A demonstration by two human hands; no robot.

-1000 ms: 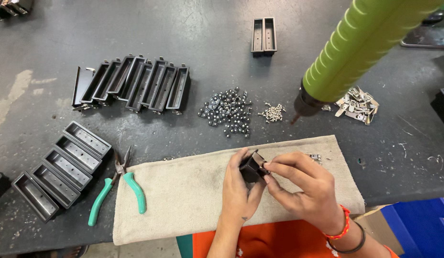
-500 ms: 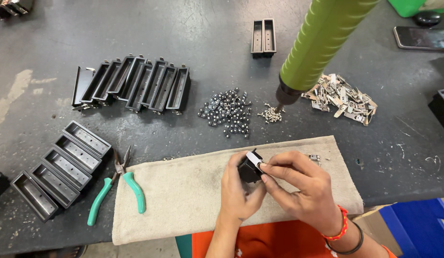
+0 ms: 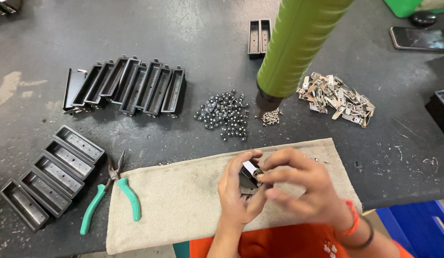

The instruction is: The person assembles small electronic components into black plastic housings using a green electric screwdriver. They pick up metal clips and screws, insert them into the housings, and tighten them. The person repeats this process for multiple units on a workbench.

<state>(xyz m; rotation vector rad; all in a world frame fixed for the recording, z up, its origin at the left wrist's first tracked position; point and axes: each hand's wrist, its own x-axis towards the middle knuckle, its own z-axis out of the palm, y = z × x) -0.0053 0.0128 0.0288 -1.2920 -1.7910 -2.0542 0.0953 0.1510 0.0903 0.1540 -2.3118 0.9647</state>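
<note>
The work surface is a dark grey, scuffed workbench (image 3: 136, 28) with pale worn patches on the left, and a beige cloth mat (image 3: 183, 196) is lying along the near edge. Not much of the room is showing, just a blue bin (image 3: 418, 227) sitting below the bench at bottom right.

Counting stuff: five black rectangular plastic trays (image 3: 52, 174) are lying flat in a diagonal row on the left, roughly seven more black trays (image 3: 128, 86) are leaning on edge in a stack further back, and a pair of black trays (image 3: 258, 37) is sitting side by side at the top. There's one pair of green-handled pliers (image 3: 112, 193) partly on the mat, one pile of small dark round parts (image 3: 224, 114), one little heap of silver screws (image 3: 271, 116), one pile of flat silvery metal clips (image 3: 339, 98), and one dark phone (image 3: 420, 38) at top right. A fat green ribbed tool (image 3: 298, 48) is hanging down over the screws.

The person's left hand (image 3: 238, 193) is curling around a small black block with a white face (image 3: 250, 176), held over the mat, and the right hand (image 3: 298, 188) is pinching at its top edge with the fingertips.

Compared with half a second ago, the green tool is now hanging further left, and the hands are still gripping the same piece over the mat.
</note>
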